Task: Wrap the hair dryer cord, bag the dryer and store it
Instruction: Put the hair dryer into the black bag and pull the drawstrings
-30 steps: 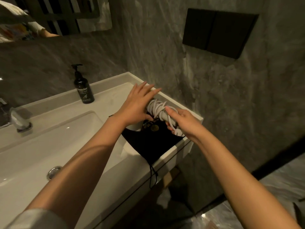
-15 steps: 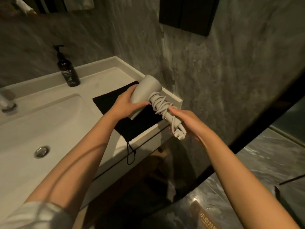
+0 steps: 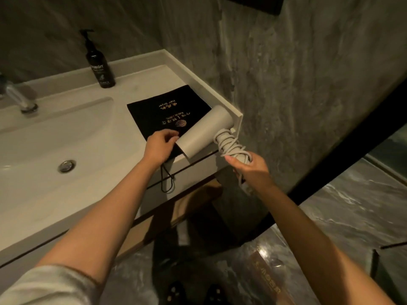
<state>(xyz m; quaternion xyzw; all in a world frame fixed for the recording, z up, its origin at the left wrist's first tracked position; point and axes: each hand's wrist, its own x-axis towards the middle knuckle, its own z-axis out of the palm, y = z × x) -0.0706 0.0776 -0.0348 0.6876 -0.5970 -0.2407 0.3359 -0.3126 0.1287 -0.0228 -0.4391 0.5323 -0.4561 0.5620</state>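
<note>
A grey hair dryer [image 3: 203,132] hangs in the air over the right end of the white counter [image 3: 154,73]. Its cord [image 3: 230,143] is coiled around the handle. My right hand [image 3: 251,167] grips that handle and the cord coils from below. A black drawstring bag [image 3: 169,111] with gold print lies flat on the counter under the dryer's barrel. My left hand [image 3: 159,146] pinches the bag's near edge, just left of the barrel's mouth. The bag's drawstring [image 3: 166,179] dangles over the counter's front edge.
A dark pump bottle [image 3: 99,64] stands at the back of the counter. The basin with its drain [image 3: 66,165] lies to the left, and a tap [image 3: 19,97] is at far left. A grey stone wall [image 3: 286,84] closes the right side. Below is an open shelf and marble floor.
The dryer went from lying on the bag to being lifted and turned, barrel toward me. My left hand left the barrel and took the bag's near edge. The bag's print is now uncovered.
</note>
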